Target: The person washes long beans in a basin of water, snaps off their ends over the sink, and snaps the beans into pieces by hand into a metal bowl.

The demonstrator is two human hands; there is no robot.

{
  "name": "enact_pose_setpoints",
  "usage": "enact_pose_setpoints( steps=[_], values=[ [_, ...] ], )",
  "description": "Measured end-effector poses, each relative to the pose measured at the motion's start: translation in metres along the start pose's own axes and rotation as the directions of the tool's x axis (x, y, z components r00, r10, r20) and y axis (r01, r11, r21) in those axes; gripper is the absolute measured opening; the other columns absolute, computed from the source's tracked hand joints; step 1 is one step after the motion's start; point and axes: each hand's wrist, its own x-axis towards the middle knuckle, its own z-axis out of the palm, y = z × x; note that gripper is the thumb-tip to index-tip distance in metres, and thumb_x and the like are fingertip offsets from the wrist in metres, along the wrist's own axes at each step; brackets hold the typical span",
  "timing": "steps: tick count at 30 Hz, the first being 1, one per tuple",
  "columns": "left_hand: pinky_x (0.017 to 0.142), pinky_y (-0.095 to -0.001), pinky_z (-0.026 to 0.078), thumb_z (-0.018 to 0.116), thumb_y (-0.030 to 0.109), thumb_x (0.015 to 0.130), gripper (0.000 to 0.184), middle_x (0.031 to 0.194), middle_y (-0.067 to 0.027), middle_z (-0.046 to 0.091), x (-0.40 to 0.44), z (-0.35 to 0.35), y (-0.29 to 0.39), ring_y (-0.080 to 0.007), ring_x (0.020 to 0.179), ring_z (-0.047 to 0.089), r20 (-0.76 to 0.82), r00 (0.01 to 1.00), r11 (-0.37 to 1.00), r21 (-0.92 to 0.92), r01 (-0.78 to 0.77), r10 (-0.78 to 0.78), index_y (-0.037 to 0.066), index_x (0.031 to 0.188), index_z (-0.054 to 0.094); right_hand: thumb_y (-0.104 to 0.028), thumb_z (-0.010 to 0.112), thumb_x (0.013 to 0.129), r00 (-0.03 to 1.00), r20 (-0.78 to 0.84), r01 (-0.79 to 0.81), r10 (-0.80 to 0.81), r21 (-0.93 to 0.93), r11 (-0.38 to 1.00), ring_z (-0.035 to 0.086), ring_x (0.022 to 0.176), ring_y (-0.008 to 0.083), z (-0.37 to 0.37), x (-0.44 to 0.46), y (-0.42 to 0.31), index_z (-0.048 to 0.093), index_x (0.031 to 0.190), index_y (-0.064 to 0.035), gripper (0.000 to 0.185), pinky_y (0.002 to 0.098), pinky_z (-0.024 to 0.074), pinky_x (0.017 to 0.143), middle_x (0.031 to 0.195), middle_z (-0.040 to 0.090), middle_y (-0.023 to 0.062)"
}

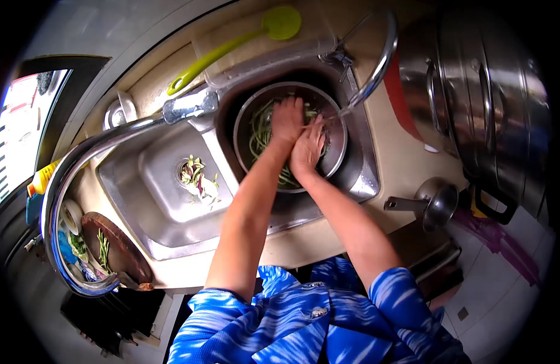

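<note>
Loosely open, both hands (288,121) touch green stems (259,138) in a bowl (336,159), any hold unclear.

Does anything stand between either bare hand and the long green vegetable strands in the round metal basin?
Nothing visible does: the left hand and right hand are both inside the round metal basin, at the long green vegetable strands. The curved silver tap ends near its rim.

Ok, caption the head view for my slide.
Left hand and right hand in a bowl of long green vegetables, inside a sink.
</note>
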Motion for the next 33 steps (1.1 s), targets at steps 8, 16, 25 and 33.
enact_pose_setpoints(
  steps=[8, 16, 25, 33],
  values=[
    [0.073, -0.0416, 0.045, 0.047, 0.019, 0.077, 0.02, 0.091, -0.0158, 0.056, 0.001, -0.009, -0.012, -0.0336, 0.086, 0.055, 0.076, 0.971, 0.94, -0.277, -0.2, 0.229, 0.004, 0.089, 0.053, 0.004, 0.055, 0.065, 0.916, 0.048, -0.374, 0.398, 0.463, 0.804, 0.039, 0.113, 0.0356, -0.031, -0.009, 0.0, 0.05, 0.103, 0.0035, 0.038, 0.04, 0.033, 0.095, 0.121, 0.039, 0.0214],
    [0.072, -0.0424, 0.039, 0.05, 0.017, 0.076, 0.015, 0.086, -0.0155, 0.055, 0.011, -0.003, -0.013, -0.0333, 0.083, 0.052, -0.085, 0.967, 0.942, -0.218, -0.254, 0.241, 0.005, 0.085, 0.053, 0.007, 0.05, 0.063, 0.96, 0.001, -0.236, 0.281, 0.545, 0.804, 0.043, 0.106, 0.0363, -0.059, -0.015, 0.02, 0.049, 0.105, 0.0029, 0.043, 0.0393, 0.0333, 0.095, 0.11, 0.046, 0.0208],
    [0.064, -0.0256, 0.038, 0.049, 0.02, 0.091, 0.015, 0.073, -0.0023, 0.048, 0.011, -0.083, 0.042, -0.0131, 0.069, 0.045, -0.01, 0.987, 0.471, -0.879, 0.066, -0.158, 0.006, 0.084, 0.047, -0.002, 0.064, 0.066, 0.968, 0.066, 0.115, -0.243, 0.744, 0.658, 0.039, 0.119, 0.0359, -0.103, 0.017, -0.018, 0.035, 0.128, 0.001, 0.068, 0.0381, 0.0319, 0.097, 0.125, 0.043, 0.0219],
    [0.061, -0.0225, 0.035, 0.044, 0.026, 0.094, 0.02, 0.071, 0.0032, 0.044, -0.007, -0.131, 0.057, -0.0083, 0.066, 0.04, -0.01, 0.933, 0.069, -0.997, 0.016, -0.359, 0.01, 0.083, 0.046, -0.003, 0.054, 0.081, 0.897, -0.028, 0.178, -0.442, 0.937, 0.302, 0.056, 0.085, 0.013, -0.062, 0.071, -0.022, 0.055, 0.097, -0.0031, 0.016, 0.0267, 0.0446, 0.074, 0.09, 0.062, 0.0079]
  ],
)
